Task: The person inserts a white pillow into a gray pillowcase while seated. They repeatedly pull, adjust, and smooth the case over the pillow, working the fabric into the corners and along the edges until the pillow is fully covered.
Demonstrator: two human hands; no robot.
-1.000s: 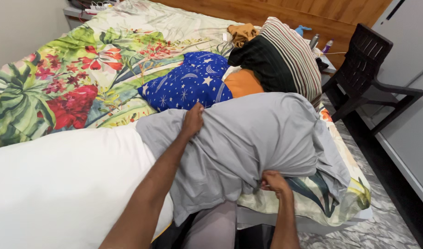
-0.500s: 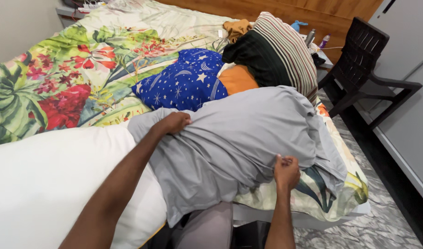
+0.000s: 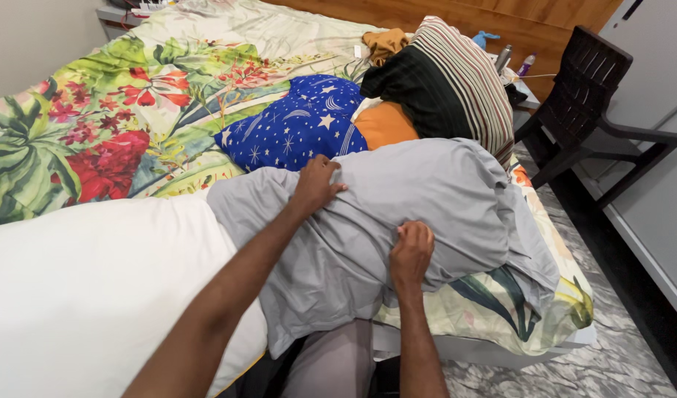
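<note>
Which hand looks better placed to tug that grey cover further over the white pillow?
Probably the left hand: it grips the grey pillowcase near its open edge, right beside the bare white pillow. The right hand pinches the fabric nearer the middle, farther from that edge.

left hand (image 3: 316, 184): arm stretched toward 1 o'clock, palm down, fingers (image 3: 331, 171) curled | right hand (image 3: 411, 249): forearm toward 12 o'clock, knuckles up, fingers bunched into a fist
</note>
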